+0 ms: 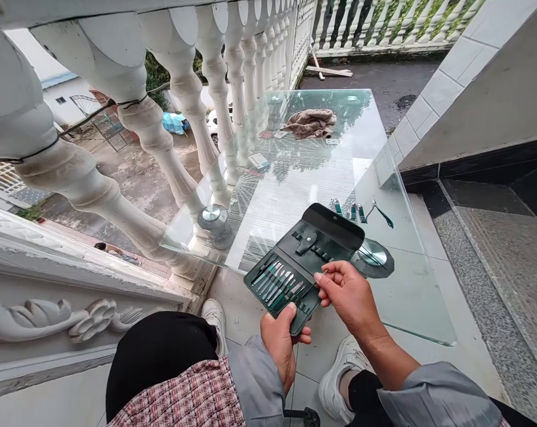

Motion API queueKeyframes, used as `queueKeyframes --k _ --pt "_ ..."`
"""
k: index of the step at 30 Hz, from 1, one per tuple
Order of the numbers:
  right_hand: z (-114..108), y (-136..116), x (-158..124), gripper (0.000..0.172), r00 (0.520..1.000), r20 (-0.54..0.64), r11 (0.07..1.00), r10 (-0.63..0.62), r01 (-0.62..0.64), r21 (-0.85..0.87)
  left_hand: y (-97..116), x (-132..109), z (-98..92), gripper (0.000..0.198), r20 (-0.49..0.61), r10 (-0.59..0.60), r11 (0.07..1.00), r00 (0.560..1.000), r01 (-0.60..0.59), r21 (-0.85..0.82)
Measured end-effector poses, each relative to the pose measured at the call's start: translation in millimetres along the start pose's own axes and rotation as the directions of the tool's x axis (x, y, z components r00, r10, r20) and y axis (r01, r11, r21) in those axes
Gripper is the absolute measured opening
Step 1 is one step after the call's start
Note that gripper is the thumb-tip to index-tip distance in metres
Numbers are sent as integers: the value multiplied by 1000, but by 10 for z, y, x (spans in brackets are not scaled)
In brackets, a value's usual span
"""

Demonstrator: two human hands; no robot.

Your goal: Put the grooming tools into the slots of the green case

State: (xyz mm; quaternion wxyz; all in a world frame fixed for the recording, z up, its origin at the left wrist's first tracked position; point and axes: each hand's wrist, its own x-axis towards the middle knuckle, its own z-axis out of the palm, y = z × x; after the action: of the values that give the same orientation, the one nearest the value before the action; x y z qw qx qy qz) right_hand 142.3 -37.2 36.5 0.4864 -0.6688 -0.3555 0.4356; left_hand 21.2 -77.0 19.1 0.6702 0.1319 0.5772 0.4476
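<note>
My left hand (280, 341) grips the near end of an open black manicure case (304, 261), thumb on top. The case is held over the near edge of a glass table (304, 172). Several slim metal tools (277, 283) sit in loops in its green-lined lower half. My right hand (346, 293) is closed in a pinch at the case's right side, fingertips on the end of one tool. On the glass beyond the case lie several small green-handled clippers (350, 210) and a dark-handled tool (379, 213).
A white stone balustrade (161, 136) runs along the left of the table. A crumpled brown cloth (310, 123) and a small box (259, 161) lie farther back on the glass. A tiled wall (473, 89) rises to the right. My white shoes (343, 367) rest on the tiled floor.
</note>
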Motion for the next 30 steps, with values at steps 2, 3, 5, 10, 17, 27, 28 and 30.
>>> queueKeyframes --k 2,3,5,10,17,27,28,30 --pt "-4 4 -9 35 1000 15 1000 3 -3 -19 11 1 5 26 -21 8 1000 1000 -9 -14" --pt "-4 6 -17 35 1000 25 1000 9 -8 -22 14 3 7 23 -20 17 1000 1000 -17 -12" --pt "2 10 -33 36 999 37 1000 16 -15 -23 16 11 8 20 -6 34 999 999 -34 2" --pt "23 21 -42 34 1000 17 998 5 -4 -56 14 29 11 24 -9 49 999 999 -48 20" --pt "-19 18 8 32 992 99 997 75 -73 -30 -34 32 -11 34 -12 20 1000 1000 -20 24" --pt "-9 17 4 33 998 44 999 50 -50 2 -43 16 -25 35 8 24 1000 1000 -24 17" --pt "-5 26 -1 33 999 30 999 32 -32 -6 -41 18 -18 33 3 29 999 1000 -29 14" --pt "-1 42 -14 33 1000 20 1000 3 -3 -31 -41 26 -10 29 -4 37 999 999 -37 9"
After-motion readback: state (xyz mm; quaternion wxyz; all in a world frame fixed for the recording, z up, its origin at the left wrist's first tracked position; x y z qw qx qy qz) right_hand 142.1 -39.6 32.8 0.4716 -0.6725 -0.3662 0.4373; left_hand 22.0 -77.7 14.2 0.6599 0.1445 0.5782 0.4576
